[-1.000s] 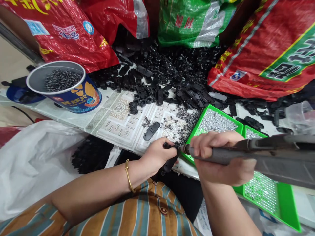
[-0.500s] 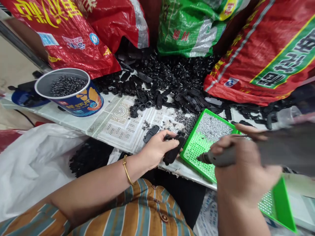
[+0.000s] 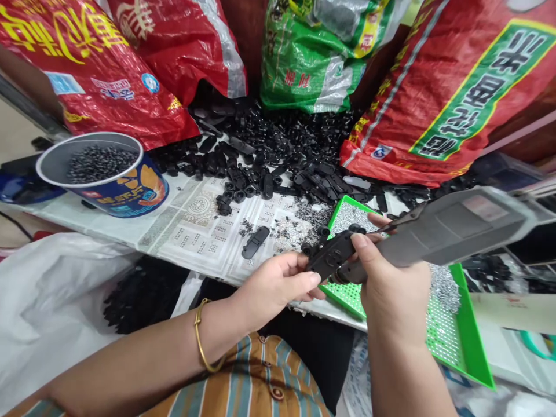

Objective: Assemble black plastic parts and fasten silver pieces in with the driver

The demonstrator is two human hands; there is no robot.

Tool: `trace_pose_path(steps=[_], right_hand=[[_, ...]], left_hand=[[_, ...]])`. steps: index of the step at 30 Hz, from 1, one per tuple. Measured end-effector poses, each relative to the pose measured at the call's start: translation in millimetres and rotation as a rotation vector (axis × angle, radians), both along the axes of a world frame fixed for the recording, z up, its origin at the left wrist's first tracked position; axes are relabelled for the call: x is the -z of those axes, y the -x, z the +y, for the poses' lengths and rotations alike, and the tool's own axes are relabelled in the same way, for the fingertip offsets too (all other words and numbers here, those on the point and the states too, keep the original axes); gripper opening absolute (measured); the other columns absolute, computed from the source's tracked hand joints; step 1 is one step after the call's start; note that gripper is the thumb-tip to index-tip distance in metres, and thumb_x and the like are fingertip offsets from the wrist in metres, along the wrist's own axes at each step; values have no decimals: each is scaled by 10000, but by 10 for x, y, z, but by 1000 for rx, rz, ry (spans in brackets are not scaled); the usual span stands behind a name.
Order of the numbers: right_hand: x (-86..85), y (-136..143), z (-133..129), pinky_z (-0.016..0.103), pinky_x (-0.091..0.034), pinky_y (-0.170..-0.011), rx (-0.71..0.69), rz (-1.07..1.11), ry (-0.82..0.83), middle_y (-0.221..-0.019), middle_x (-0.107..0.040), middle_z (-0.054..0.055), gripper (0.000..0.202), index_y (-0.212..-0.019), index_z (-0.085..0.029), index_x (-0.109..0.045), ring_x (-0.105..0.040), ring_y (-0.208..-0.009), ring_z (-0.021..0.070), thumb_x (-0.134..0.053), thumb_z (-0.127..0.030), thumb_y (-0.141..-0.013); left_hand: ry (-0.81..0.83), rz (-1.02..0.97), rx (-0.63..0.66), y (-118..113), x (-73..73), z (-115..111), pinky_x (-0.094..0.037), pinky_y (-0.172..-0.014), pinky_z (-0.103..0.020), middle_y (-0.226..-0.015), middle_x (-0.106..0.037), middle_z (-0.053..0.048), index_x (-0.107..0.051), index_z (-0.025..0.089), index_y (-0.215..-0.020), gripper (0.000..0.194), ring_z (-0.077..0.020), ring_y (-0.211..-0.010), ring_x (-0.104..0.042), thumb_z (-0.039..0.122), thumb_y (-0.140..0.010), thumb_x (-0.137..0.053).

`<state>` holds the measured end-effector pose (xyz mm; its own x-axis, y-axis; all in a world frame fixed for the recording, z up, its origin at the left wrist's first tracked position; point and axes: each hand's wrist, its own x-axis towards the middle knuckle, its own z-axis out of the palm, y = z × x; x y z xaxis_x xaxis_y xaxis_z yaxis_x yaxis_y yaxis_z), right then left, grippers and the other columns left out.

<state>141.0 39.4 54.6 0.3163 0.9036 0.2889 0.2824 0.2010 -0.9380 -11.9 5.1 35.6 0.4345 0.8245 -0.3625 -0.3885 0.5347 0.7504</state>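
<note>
My left hand [image 3: 271, 286] is closed on the near end of a black plastic part [image 3: 330, 256] with small round wheels on it. Wrapped in my right hand [image 3: 397, 289] is a grey electric screwdriver [image 3: 460, 223], its nose pointing left and lying just under the part. My right thumb and a finger also touch the part's far end. Below both hands is a green perforated tray [image 3: 471, 347] with small silvery screws [image 3: 443, 289] in it. The screwdriver's bit is hidden behind the part.
One loose black part [image 3: 256, 242] lies on the tabletop [image 3: 202, 255]. A blue tub [image 3: 130, 191] of small dark pieces stands at the left. A heap of black parts [image 3: 282, 145] spreads at the back before red bags [image 3: 147, 87] and a green bag [image 3: 313, 69].
The screwdriver has swung up and left from over the tray to the black part. My left hand has tilted the part, and my right thumb now rests on it. The view has shifted slightly.
</note>
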Motion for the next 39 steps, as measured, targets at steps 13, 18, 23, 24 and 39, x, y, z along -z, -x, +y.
trace_pose_path(steps=[13, 18, 23, 24, 39], right_hand=[[160, -189, 308, 256, -390, -387, 55, 345, -364, -422, -480, -58, 307, -801, -148, -560, -449, -359, 110, -490, -444, -760], [309, -185, 420, 251, -377, -367, 51, 330, -365, -412, -481, -65, 299, -800, -148, -538, -455, -343, 114, -497, -442, -762], [375, -198, 494, 250, -368, -361, 75, 319, -368, -420, -481, -67, 293, -814, -147, -536, -445, -339, 109, -492, -434, -778], [383, -199, 503, 250, -365, -360, 81, 317, -362, -420, -483, -66, 294, -813, -145, -536, -444, -339, 109, -491, -434, -779], [71, -178, 342, 257, -344, -361, -4, 519, -339, -403, -463, -66, 366, -754, -201, -559, -410, -346, 107, -529, -558, -680]], left_hand=[[10, 196, -218, 57, 249, -56, -432, -541, -240, -444, -405, 80, -456, 167, -718, 187, -89, -444, -509, 331, -794, -501], [92, 193, -180, 53, 258, -59, -452, -595, -257, -513, -478, 58, -457, 167, -766, 162, -104, -527, -555, 323, -782, -497], [85, 217, -175, 61, 301, -66, -446, -587, -250, -481, -455, 73, -463, 172, -791, 156, -96, -497, -536, 327, -787, -482], [82, 221, -176, 63, 310, -70, -446, -584, -249, -468, -442, 78, -465, 172, -794, 160, -94, -486, -529, 331, -789, -480], [-81, 359, -205, 69, 424, -59, -327, -394, -197, -458, -369, 106, -460, 190, -794, 174, -62, -338, -413, 363, -808, -477]])
